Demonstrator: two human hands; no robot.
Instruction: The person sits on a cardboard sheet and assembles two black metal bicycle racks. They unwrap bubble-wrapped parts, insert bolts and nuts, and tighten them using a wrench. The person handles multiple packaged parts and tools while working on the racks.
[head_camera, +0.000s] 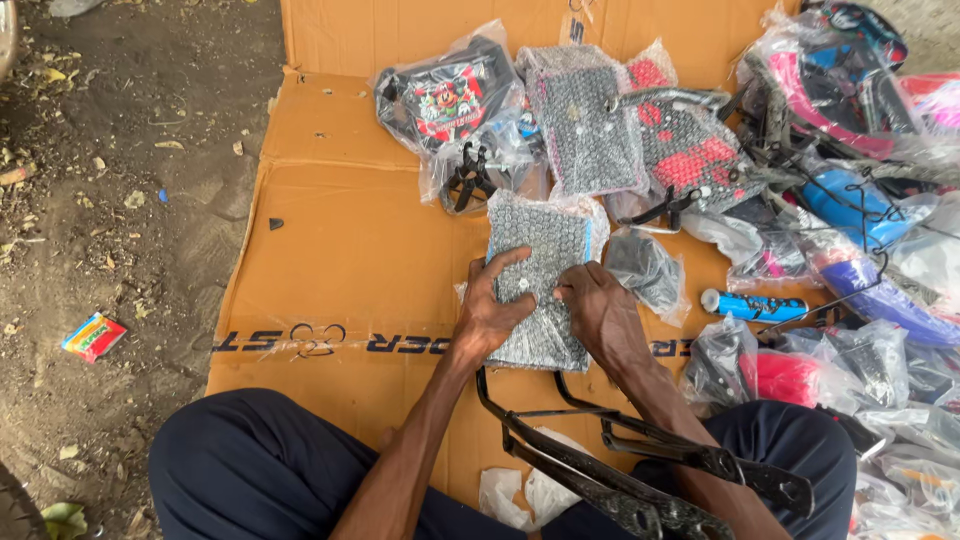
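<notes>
A flat part wrapped in bubble wrap (535, 250) lies on the flattened cardboard box (340, 260) in front of me. My left hand (492, 305) rests on its left side, fingers spread over the wrap. My right hand (600, 312) grips its lower right edge, fingertips pinching at the wrap near the middle. A black metal frame with brackets (640, 470) runs from under the wrapped part down across my lap.
More wrapped parts lie beyond: a bag with a printed black piece (445, 95), two bubble-wrapped panels (590, 125), pink and blue plastic pieces (850, 90) at right, a blue grip (755, 305). Bare dirt with a small colourful wrapper (93, 336) lies left.
</notes>
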